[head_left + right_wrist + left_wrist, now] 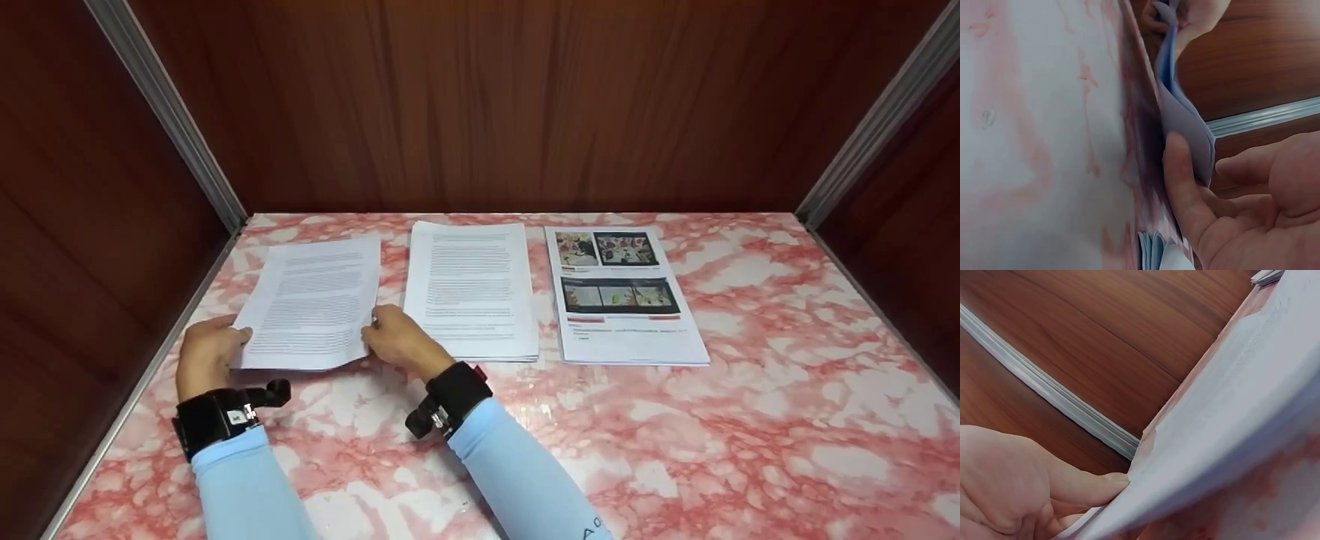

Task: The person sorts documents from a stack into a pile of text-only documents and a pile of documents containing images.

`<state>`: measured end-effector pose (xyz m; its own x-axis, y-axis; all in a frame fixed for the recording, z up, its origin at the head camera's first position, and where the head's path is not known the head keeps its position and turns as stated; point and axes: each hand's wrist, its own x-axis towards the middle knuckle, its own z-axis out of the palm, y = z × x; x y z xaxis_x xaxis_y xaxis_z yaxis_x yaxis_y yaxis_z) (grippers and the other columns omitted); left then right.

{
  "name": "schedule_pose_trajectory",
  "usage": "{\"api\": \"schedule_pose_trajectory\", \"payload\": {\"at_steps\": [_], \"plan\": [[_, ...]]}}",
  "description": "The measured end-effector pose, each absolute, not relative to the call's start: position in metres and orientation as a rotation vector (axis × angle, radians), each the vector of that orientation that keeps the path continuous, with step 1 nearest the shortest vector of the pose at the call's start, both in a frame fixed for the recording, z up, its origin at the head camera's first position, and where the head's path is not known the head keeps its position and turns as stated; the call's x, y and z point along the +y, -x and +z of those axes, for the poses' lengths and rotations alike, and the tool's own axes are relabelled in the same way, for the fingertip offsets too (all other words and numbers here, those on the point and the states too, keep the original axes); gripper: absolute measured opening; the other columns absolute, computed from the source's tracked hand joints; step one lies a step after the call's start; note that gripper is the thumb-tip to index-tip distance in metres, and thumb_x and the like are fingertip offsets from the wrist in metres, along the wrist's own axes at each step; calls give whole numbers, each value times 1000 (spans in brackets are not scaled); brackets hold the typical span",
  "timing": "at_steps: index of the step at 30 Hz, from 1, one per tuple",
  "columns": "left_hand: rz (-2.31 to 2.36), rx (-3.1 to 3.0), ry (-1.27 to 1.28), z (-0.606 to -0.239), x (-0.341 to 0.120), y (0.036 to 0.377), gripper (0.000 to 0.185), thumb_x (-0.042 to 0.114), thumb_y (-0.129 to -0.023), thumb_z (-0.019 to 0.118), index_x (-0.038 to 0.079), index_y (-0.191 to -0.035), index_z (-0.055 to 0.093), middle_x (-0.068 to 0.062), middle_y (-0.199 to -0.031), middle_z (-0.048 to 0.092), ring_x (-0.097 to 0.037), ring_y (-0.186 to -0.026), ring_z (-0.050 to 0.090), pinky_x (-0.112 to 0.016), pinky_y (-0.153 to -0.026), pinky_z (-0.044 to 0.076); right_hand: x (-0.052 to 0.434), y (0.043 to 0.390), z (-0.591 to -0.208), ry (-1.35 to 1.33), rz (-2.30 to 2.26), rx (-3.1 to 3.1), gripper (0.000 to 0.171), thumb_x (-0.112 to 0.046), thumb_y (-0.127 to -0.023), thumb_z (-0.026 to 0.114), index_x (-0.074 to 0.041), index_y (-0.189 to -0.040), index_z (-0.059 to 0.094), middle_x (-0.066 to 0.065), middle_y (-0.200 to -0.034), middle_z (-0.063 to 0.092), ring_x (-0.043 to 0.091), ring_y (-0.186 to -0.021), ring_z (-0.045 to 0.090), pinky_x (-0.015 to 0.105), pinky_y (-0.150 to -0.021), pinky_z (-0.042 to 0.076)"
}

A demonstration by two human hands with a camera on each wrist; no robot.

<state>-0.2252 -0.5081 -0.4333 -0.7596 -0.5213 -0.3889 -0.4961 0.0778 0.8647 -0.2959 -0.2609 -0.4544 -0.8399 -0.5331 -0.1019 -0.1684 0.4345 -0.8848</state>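
Printed sheets of paper [321, 296] are at the left of the table, their near edge bowed and raised off the surface. My left hand [207, 351] pinches the near left corner between thumb and fingers; the left wrist view shows the thumb [1092, 488] on top of the paper. At the near right side, my right hand [399, 339] holds the edge of the same sheets. In the right wrist view, fingers lie under the paper [1188, 132] with the thumb on the other side. How many sheets are held is hidden.
A stack of text pages [472, 289] lies just right of the held sheets. Farther right lies another stack with colour pictures [630, 341]. Dark wood-look panels [487, 105] with metal corner strips [176, 120] enclose the red-and-white marbled table [750, 427] at the back and sides.
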Motion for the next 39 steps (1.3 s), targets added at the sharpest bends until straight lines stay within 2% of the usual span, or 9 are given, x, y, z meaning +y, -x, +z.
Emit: {"api": "schedule_pose_trajectory", "payload": {"at_steps": [6, 10, 14, 19, 25, 29, 31, 34, 39], "plan": [[-1318, -2592, -1034, -436, -509, 226, 49, 7, -85, 52, -6, -132, 54, -26, -130, 54, -34, -103, 51, -39, -85, 42, -263, 296, -456, 494, -1383, 2305, 10, -5, -92, 57, -5, -83, 61, 2, -67, 61, 17, -59, 62, 23, -45, 41], [-1269, -2575, -1011, -439, -508, 227, 45, 4, -80, 56, -7, -123, 61, -26, -119, 61, -34, -96, 54, -35, -74, 43, -262, 297, -457, 490, -1373, 2365, 8, -4, -87, 61, -2, -87, 70, 2, -71, 65, 14, -61, 61, 23, -48, 43], [-1230, -2571, -989, -440, -509, 227, 41, 2, -79, 58, -8, -118, 64, -26, -114, 63, -34, -95, 56, -36, -75, 44, -262, 297, -457, 430, -1437, 2337, 13, -1, -82, 63, -2, -93, 72, 3, -73, 68, 15, -60, 66, 25, -53, 50], [-1375, -2518, -1011, -439, -508, 229, 42, 1, -84, 56, -10, -125, 58, -28, -124, 57, -36, -102, 51, -42, -86, 41, -260, 297, -456, 311, -1576, 2209, 20, 6, -79, 61, 3, -99, 64, 7, -70, 69, 22, -57, 69, 35, -55, 56], [-1627, -2411, -1034, -435, -508, 230, 48, 5, -92, 54, -9, -137, 48, -24, -126, 51, -29, -99, 51, -34, -81, 42, -253, 302, -452, 325, -1612, 2231, 34, 7, -76, 61, 4, -110, 59, 6, -67, 68, 27, -61, 68, 32, -51, 53], [-1796, -2350, -1007, -429, -508, 229, 52, 10, -95, 54, -3, -144, 41, -19, -125, 51, -21, -91, 57, -32, -78, 47, -246, 306, -446, 336, -1627, 2209, 34, 4, -78, 61, 3, -111, 57, 10, -65, 68, 39, -65, 68, 42, -55, 55], [-1847, -2338, -984, -424, -508, 228, 55, 15, -96, 55, 1, -146, 39, -17, -124, 51, -18, -89, 58, -34, -79, 48, -243, 309, -441, 324, -1662, 2173, 35, 5, -77, 61, 2, -112, 57, 10, -66, 68, 38, -65, 68, 45, -62, 56], [-1981, -2282, -946, -415, -506, 227, 59, 19, -97, 56, 6, -150, 35, -14, -123, 50, -19, -90, 58, -40, -85, 47, -235, 313, -433, 288, -1734, 2115, 34, 6, -77, 63, 1, -109, 58, 10, -70, 68, 30, -62, 68, 41, -64, 57], [-2097, -2155, -785, -403, -497, 235, 57, 13, -96, 59, 2, -147, 37, 0, -100, 63, -15, -82, 63, -32, -76, 53, -215, 323, -416, 291, -1855, 2009, 30, 7, -77, 63, 1, -107, 58, 11, -76, 66, 20, -60, 63, 37, -64, 57]]}}
